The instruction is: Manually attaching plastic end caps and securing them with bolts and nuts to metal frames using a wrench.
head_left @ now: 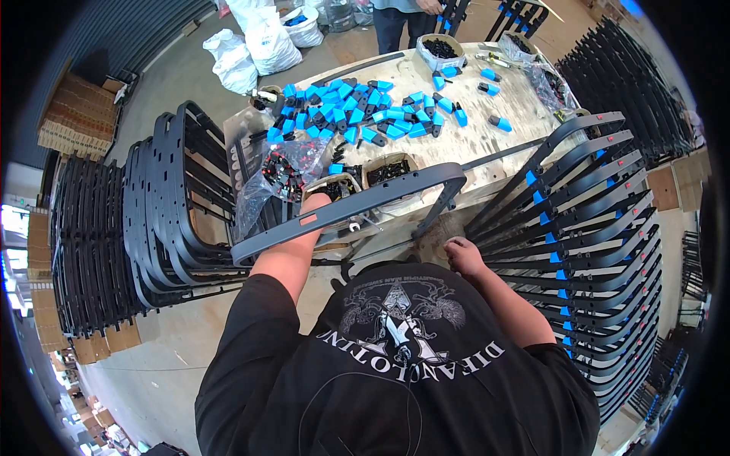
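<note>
A black U-shaped metal frame (372, 196) with a small red patch leans across in front of me, at the near edge of the table. My left arm passes beneath its top bar. Beyond the bar, my left hand (316, 202) is at an open container of small dark parts (334, 187); its fingers are hidden. My right hand (461, 254) is closed, low beside the frame's right leg, and whatever it may hold cannot be made out. A box of black screws (389, 170) sits just behind the bar. A metal wrench (356, 226) shows below it.
Blue-and-black plastic pieces (357, 106) are heaped on the wooden table (498, 156). A clear bag of red-and-black parts (283, 176) lies at the left. Black frames stand stacked left (156, 205) and right (601, 254). Another person (395, 21) stands at the far side.
</note>
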`<move>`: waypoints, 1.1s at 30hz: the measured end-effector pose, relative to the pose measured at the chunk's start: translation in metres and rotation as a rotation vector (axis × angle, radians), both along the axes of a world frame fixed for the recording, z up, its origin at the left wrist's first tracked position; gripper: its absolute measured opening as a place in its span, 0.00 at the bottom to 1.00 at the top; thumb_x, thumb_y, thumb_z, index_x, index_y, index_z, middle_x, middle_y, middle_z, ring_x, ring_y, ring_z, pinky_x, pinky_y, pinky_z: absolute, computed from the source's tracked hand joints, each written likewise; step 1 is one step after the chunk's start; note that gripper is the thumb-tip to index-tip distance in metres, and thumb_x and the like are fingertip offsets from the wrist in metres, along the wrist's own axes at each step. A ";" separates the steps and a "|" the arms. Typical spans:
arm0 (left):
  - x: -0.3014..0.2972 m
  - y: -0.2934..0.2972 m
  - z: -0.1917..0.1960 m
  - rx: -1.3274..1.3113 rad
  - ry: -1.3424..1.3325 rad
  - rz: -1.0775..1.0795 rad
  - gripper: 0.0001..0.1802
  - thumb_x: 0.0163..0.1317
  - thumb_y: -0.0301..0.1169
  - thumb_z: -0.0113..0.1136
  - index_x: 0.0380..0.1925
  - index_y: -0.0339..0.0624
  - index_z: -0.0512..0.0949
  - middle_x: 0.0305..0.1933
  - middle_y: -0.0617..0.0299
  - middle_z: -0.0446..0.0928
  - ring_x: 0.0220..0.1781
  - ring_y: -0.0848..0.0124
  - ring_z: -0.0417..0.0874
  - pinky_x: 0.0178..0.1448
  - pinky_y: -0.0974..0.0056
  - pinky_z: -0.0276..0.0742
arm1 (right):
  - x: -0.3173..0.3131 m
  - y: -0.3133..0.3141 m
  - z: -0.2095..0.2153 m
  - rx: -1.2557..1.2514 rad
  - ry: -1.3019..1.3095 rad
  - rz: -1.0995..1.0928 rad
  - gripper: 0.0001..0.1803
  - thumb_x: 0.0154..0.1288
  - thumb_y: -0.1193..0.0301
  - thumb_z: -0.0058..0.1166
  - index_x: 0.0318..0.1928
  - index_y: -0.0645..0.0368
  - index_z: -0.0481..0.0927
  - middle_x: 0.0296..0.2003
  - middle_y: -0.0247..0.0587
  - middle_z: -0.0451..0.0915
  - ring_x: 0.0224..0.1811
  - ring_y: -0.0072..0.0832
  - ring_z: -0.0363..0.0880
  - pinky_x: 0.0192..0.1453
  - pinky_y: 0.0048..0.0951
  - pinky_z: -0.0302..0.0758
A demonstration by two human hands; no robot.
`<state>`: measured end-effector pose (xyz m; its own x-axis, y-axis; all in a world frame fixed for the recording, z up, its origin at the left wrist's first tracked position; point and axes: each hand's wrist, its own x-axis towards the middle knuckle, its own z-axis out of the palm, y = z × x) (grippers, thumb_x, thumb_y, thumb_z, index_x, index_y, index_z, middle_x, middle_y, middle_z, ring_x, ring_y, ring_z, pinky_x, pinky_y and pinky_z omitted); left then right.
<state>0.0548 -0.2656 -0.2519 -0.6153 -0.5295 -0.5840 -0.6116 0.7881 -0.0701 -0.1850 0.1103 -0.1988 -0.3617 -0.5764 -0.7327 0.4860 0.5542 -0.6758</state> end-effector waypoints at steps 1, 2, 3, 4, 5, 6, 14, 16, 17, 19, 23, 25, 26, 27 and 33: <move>-0.002 0.001 0.001 0.016 -0.051 -0.037 0.09 0.53 0.32 0.64 0.33 0.43 0.87 0.39 0.46 0.86 0.45 0.49 0.87 0.51 0.53 0.84 | 0.002 -0.002 0.000 -0.003 0.010 0.026 0.05 0.67 0.69 0.56 0.40 0.56 0.78 0.23 0.26 0.69 0.20 0.18 0.65 0.20 0.24 0.61; 0.000 0.000 -0.001 0.015 -0.049 -0.034 0.09 0.53 0.32 0.64 0.33 0.43 0.87 0.39 0.46 0.86 0.45 0.49 0.87 0.51 0.53 0.84 | 0.006 -0.006 0.006 0.017 0.041 0.021 0.05 0.66 0.69 0.56 0.39 0.55 0.78 0.23 0.26 0.69 0.19 0.18 0.65 0.20 0.25 0.60; 0.003 0.001 -0.003 -0.005 0.004 -0.091 0.10 0.53 0.32 0.64 0.34 0.43 0.88 0.40 0.47 0.86 0.46 0.49 0.87 0.52 0.53 0.84 | 0.007 -0.007 0.006 0.017 0.043 0.024 0.05 0.66 0.69 0.56 0.39 0.55 0.78 0.23 0.26 0.69 0.19 0.18 0.65 0.20 0.25 0.60; 0.007 0.002 -0.005 -0.025 0.057 -0.146 0.10 0.54 0.32 0.64 0.34 0.44 0.88 0.40 0.47 0.86 0.46 0.49 0.87 0.52 0.53 0.84 | 0.008 -0.008 0.006 0.004 0.036 0.029 0.05 0.66 0.69 0.56 0.39 0.55 0.79 0.22 0.26 0.69 0.19 0.18 0.65 0.20 0.25 0.60; 0.006 0.004 -0.002 -0.024 0.060 -0.149 0.10 0.54 0.32 0.64 0.34 0.44 0.88 0.40 0.47 0.86 0.46 0.49 0.87 0.52 0.53 0.84 | 0.008 -0.006 0.005 -0.006 0.030 0.026 0.05 0.66 0.69 0.56 0.39 0.55 0.79 0.22 0.26 0.69 0.20 0.18 0.65 0.20 0.25 0.61; 0.005 0.006 0.001 -0.034 0.067 -0.099 0.10 0.53 0.33 0.64 0.35 0.44 0.88 0.40 0.47 0.86 0.46 0.49 0.87 0.52 0.53 0.84 | 0.008 -0.005 0.003 -0.004 0.033 0.024 0.05 0.66 0.69 0.56 0.39 0.55 0.79 0.22 0.26 0.69 0.20 0.18 0.65 0.20 0.25 0.61; 0.010 -0.010 0.037 0.230 0.352 0.129 0.12 0.55 0.34 0.65 0.38 0.42 0.88 0.42 0.45 0.86 0.47 0.49 0.87 0.52 0.53 0.84 | 0.009 0.001 0.001 0.036 0.097 0.021 0.05 0.66 0.69 0.56 0.39 0.55 0.78 0.22 0.27 0.69 0.19 0.18 0.64 0.20 0.25 0.60; 0.007 0.001 0.040 0.113 0.387 0.252 0.13 0.55 0.34 0.65 0.39 0.41 0.87 0.42 0.45 0.86 0.47 0.49 0.87 0.52 0.53 0.84 | 0.007 0.004 0.001 0.033 0.087 0.003 0.05 0.66 0.69 0.56 0.39 0.55 0.78 0.23 0.27 0.70 0.19 0.18 0.64 0.20 0.25 0.60; 0.007 0.005 0.041 0.053 0.401 0.311 0.13 0.55 0.34 0.65 0.39 0.41 0.87 0.42 0.45 0.86 0.47 0.49 0.87 0.52 0.53 0.84 | 0.007 0.005 0.002 0.028 0.074 -0.015 0.05 0.66 0.69 0.56 0.40 0.55 0.78 0.23 0.27 0.70 0.20 0.18 0.65 0.20 0.25 0.60; 0.010 0.012 0.046 -0.072 0.429 0.435 0.14 0.56 0.34 0.65 0.40 0.40 0.87 0.42 0.44 0.86 0.47 0.49 0.87 0.52 0.53 0.84 | 0.003 0.006 0.003 0.004 0.002 -0.038 0.06 0.66 0.69 0.56 0.40 0.56 0.78 0.24 0.27 0.70 0.20 0.18 0.65 0.20 0.25 0.60; 0.014 0.031 0.077 0.036 0.831 0.612 0.13 0.60 0.33 0.67 0.39 0.33 0.85 0.36 0.44 0.86 0.43 0.51 0.89 0.51 0.54 0.84 | -0.001 -0.007 0.017 -0.105 -0.186 -0.032 0.08 0.68 0.68 0.57 0.43 0.56 0.76 0.28 0.28 0.72 0.23 0.18 0.68 0.24 0.23 0.64; -0.006 0.069 0.124 0.123 0.932 0.393 0.15 0.63 0.35 0.66 0.45 0.36 0.83 0.40 0.46 0.86 0.44 0.57 0.89 0.51 0.57 0.83 | 0.003 -0.023 0.029 -0.093 -0.193 -0.013 0.10 0.69 0.65 0.57 0.44 0.56 0.76 0.30 0.29 0.73 0.27 0.20 0.71 0.28 0.25 0.67; -0.019 0.086 0.146 0.146 0.786 0.311 0.16 0.65 0.35 0.65 0.49 0.39 0.82 0.44 0.48 0.86 0.47 0.61 0.88 0.53 0.59 0.81 | 0.006 -0.034 0.033 -0.087 -0.196 0.036 0.12 0.71 0.62 0.56 0.46 0.56 0.76 0.32 0.30 0.75 0.31 0.22 0.74 0.32 0.26 0.71; -0.023 0.102 0.143 0.389 0.836 0.363 0.16 0.66 0.36 0.65 0.49 0.40 0.82 0.45 0.49 0.86 0.48 0.61 0.87 0.53 0.59 0.81 | 0.010 -0.046 0.036 -0.093 -0.200 0.048 0.12 0.71 0.62 0.56 0.46 0.56 0.76 0.32 0.30 0.75 0.31 0.22 0.74 0.32 0.26 0.71; -0.066 0.161 0.197 0.635 0.986 -0.053 0.13 0.63 0.30 0.67 0.47 0.38 0.84 0.46 0.55 0.81 0.40 0.63 0.84 0.47 0.60 0.81 | 0.022 -0.090 0.060 -0.368 -0.797 0.012 0.21 0.79 0.50 0.41 0.49 0.53 0.77 0.40 0.36 0.81 0.41 0.31 0.79 0.43 0.35 0.75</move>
<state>-0.0112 -0.1049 -0.0552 -0.9614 -0.2751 0.0076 -0.1472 0.5372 0.8305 -0.1628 0.0202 -0.1390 0.1859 -0.8262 -0.5318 0.8850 0.3759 -0.2746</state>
